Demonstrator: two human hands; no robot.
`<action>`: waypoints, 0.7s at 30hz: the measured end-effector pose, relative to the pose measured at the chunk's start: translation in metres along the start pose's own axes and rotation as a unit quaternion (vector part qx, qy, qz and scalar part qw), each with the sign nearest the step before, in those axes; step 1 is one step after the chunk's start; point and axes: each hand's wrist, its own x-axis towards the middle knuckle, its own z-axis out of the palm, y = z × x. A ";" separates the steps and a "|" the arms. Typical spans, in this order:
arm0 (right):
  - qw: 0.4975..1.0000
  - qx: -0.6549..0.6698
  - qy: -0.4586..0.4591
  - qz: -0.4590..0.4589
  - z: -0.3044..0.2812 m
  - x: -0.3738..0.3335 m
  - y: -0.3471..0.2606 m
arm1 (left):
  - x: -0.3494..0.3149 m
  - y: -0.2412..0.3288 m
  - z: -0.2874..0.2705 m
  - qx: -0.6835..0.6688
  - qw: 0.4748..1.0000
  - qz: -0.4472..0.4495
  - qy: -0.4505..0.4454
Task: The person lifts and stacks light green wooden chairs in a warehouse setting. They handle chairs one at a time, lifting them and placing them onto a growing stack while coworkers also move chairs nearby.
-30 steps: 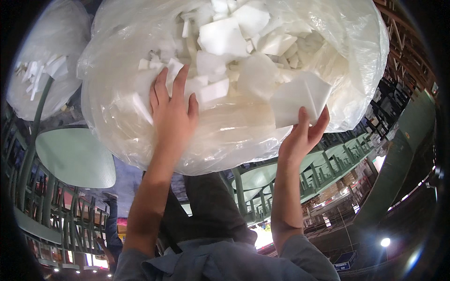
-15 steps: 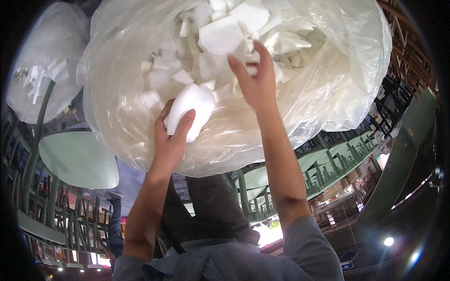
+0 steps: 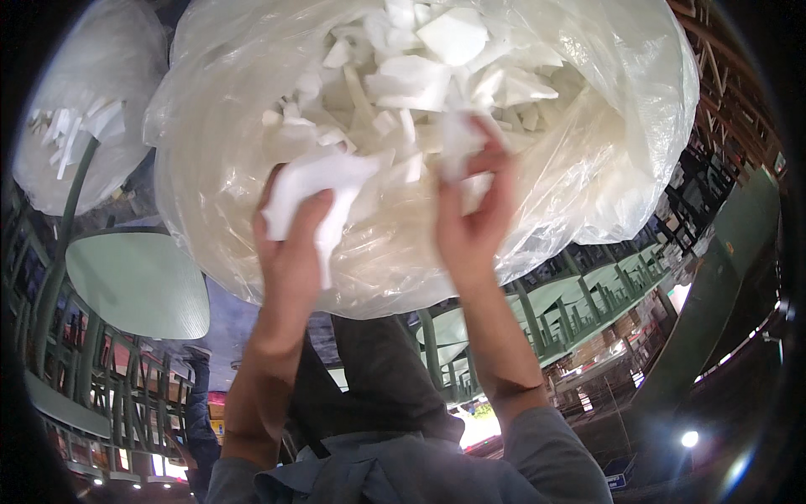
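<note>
A large clear plastic bag [image 3: 214, 168] lies open in front of me, filled with many white foam scraps [image 3: 410, 81]. My left hand [image 3: 290, 260] is closed around white foam pieces [image 3: 312, 186], thumb on the near side and fingers behind, over the bag's near part. To its right, my right hand [image 3: 474, 231] pinches a thin white foam piece [image 3: 456, 144] above the scraps. Motion smears this piece and the fingers on it. Between the two hands, loose scraps show in the bag.
Another clear bag [image 3: 63, 164] of white scraps stands at the far left. Below it is a pale green round-edged board [image 3: 138, 281] among green chair or table legs. Green furniture [image 3: 588, 290] lines the right side. A person's leg [image 3: 201, 412] shows at the lower left.
My right hand has drawn back toward me from the scraps and now holds a foam piece. My left hand has shifted slightly left and tilted its foam.
</note>
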 end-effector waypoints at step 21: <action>0.973 -0.092 -0.118 0.175 0.027 0.078 0.088 | -0.018 -0.019 -0.024 -0.139 0.977 -0.156 0.039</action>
